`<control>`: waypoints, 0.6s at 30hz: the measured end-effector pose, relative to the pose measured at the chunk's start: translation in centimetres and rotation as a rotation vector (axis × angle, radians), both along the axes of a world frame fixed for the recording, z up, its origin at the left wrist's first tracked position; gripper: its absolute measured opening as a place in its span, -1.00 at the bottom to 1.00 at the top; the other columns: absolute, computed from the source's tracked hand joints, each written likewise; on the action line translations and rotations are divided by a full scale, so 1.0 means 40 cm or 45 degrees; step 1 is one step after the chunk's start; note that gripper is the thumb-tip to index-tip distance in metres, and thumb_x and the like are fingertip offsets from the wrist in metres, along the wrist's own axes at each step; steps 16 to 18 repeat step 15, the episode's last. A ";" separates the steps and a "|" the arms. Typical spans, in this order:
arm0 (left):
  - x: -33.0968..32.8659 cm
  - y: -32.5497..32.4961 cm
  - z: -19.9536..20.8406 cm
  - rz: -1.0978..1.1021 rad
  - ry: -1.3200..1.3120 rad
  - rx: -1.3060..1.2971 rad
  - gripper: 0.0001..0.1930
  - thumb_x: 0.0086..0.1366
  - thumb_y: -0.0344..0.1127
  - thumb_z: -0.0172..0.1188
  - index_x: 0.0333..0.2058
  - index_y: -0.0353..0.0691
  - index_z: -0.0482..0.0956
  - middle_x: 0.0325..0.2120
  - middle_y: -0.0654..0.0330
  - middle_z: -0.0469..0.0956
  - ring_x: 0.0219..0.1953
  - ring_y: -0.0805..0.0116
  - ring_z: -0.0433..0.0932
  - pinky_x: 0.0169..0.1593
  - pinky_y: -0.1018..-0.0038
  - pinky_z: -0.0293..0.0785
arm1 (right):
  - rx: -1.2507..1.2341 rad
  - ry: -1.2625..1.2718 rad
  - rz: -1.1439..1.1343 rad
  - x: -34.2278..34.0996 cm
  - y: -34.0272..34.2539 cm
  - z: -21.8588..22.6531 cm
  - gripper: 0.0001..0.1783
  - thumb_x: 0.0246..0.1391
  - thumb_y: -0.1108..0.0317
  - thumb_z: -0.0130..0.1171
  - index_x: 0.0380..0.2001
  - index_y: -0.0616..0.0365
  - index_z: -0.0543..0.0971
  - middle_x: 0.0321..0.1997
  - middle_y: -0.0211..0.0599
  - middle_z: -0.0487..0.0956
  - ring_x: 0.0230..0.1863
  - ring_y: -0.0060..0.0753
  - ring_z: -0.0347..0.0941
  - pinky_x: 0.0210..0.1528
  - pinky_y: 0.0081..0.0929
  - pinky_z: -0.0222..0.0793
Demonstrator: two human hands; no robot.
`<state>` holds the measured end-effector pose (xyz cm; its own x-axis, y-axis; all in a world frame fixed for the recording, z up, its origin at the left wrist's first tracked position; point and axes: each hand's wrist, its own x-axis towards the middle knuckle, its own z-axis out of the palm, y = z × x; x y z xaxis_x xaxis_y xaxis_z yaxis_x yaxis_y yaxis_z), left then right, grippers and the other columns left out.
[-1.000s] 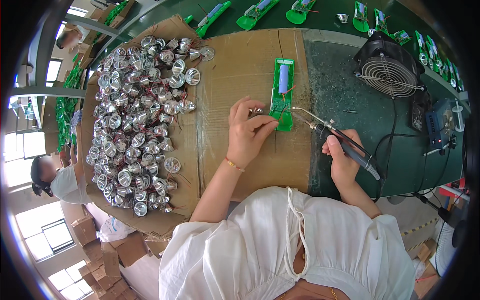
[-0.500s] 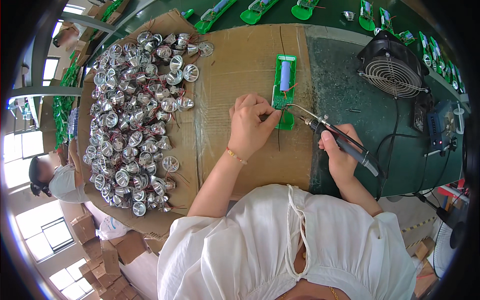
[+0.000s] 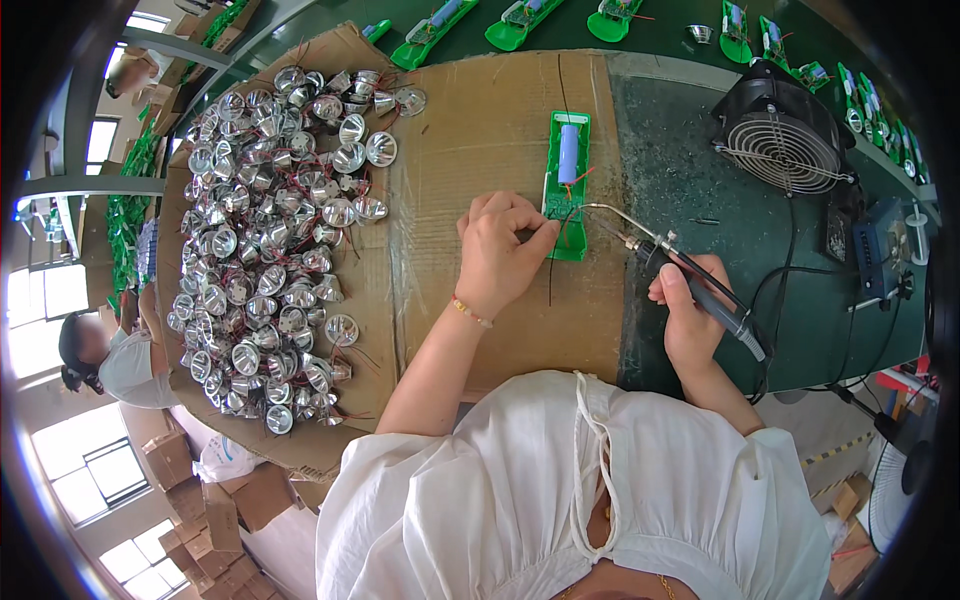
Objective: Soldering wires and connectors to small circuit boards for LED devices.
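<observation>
A green plastic housing (image 3: 570, 243) lies on the cardboard in front of me, with a blue cylindrical battery cell (image 3: 568, 155) and a green circuit board (image 3: 556, 204) in it. Thin red and dark wires come off the board. My left hand (image 3: 500, 242) is closed at the housing's left edge, pinching a small dark thing that its fingers mostly hide. On the right, my right hand (image 3: 692, 310) grips a soldering iron (image 3: 690, 283) with a thin curved metal tube along it. The iron's tip is clear of the board, while the tube's end reaches over the board's right side.
A heap of silver reflector cups (image 3: 265, 240) with red wires covers the cardboard (image 3: 450, 130) on the left. A black fan (image 3: 785, 140) and a blue soldering station (image 3: 885, 250) stand right. More green housings (image 3: 520, 25) line the far edge. Another person (image 3: 130, 360) is at far left.
My right hand has drawn the soldering iron a little right and toward me, so its tip has moved away from the board. My left hand has barely moved.
</observation>
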<state>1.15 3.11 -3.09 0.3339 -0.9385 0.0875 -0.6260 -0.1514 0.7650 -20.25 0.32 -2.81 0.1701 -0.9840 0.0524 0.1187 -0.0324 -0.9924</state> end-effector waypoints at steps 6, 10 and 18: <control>-0.004 -0.006 0.014 0.018 -0.100 -0.014 -0.85 0.00 -0.25 0.24 -0.62 -0.17 0.57 -0.53 0.27 0.50 -0.32 0.25 0.45 -0.12 0.32 0.23 | -0.006 -0.008 -0.025 -0.014 -0.004 -0.007 -0.82 0.00 0.45 0.17 -0.40 0.30 0.40 -0.57 -0.27 0.50 -0.57 -0.61 0.41 -0.49 -0.65 0.38; -0.002 0.003 0.057 0.193 -0.048 -0.088 -0.84 0.01 -0.20 0.25 -0.61 -0.11 0.58 -0.73 0.27 0.49 -0.67 0.31 0.48 -0.33 0.40 0.36 | 0.004 0.004 -0.087 -0.042 -0.013 -0.014 -0.82 0.00 0.44 0.18 -0.41 0.30 0.40 -0.56 -0.28 0.50 -0.57 -0.61 0.41 -0.48 -0.65 0.39; 0.023 -0.031 0.040 -0.187 -0.324 0.386 -0.83 -0.02 -0.16 0.25 -0.57 -0.10 0.63 -0.57 0.17 0.57 -0.53 0.21 0.56 -0.41 0.36 0.46 | -0.022 0.078 -0.110 -0.061 -0.027 -0.032 -0.83 0.04 0.38 0.12 -0.38 0.26 0.40 -0.58 -0.28 0.49 -0.57 -0.60 0.40 -0.51 -0.69 0.33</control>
